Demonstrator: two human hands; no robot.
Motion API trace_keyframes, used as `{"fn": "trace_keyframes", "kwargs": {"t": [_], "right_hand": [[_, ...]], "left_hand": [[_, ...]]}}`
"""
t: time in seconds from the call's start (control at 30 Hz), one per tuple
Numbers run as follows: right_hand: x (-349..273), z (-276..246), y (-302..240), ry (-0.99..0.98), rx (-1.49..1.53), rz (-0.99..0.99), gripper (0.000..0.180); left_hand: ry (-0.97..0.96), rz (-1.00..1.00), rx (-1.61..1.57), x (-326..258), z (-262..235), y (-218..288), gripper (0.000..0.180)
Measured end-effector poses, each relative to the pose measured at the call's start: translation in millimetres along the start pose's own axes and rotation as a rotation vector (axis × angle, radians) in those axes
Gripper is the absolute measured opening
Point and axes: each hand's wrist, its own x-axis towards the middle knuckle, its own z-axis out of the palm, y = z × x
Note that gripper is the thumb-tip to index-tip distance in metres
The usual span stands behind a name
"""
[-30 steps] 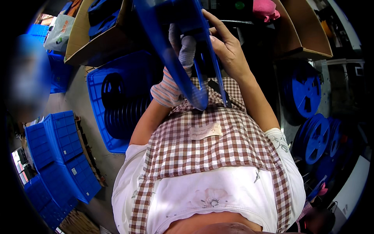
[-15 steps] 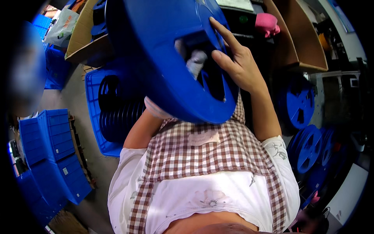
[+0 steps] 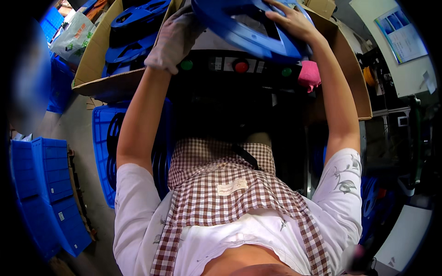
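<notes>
A large blue plastic reel (image 3: 262, 45) with wide cut-out openings is tilted at the top of the view, held out in front of me and slightly blurred. My right hand (image 3: 294, 22), bare, grips its far right part with the fingers by an opening. At the reel's left edge is my left hand (image 3: 174, 42) in a grey-white glove; its fingertips are partly hidden, and it appears to grasp the rim. Below the reel lies a dark machine panel (image 3: 221, 73) with a red button (image 3: 241, 66) and green buttons beside it.
Blue reels (image 3: 131, 55) fill an open cardboard box (image 3: 101, 85) on the left. Another cardboard box (image 3: 357, 87) stands right, beside a pink object (image 3: 309, 75). Black reels (image 3: 113, 152) sit in a blue bin (image 3: 99, 138) by my left arm. Blue crates (image 3: 55, 170) are stacked farther left.
The blue reel has moved forward, away from my body, and tilted flatter, uncovering the button panel. Both arms have stretched out with it, and my left hand has come out from behind it.
</notes>
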Motion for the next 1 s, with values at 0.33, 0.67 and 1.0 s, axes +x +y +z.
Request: {"fn": "trace_keyframes", "kwargs": {"t": [0.33,0.67,1.0], "right_hand": [[76,18,7,-0.039,0.078,0.025,0.061],[61,11,-15,-0.042,-0.170,0.073,0.061],[-136,66,58,0.490,-0.059,0.163,0.080]], "left_hand": [[0.227,-0.126,-0.035,37,-18,0,0.038],[0.064,0.006,0.601,2,-59,-4,0.035],[0.457,-0.048,1.663,-96,-21,-7,0.068]]}}
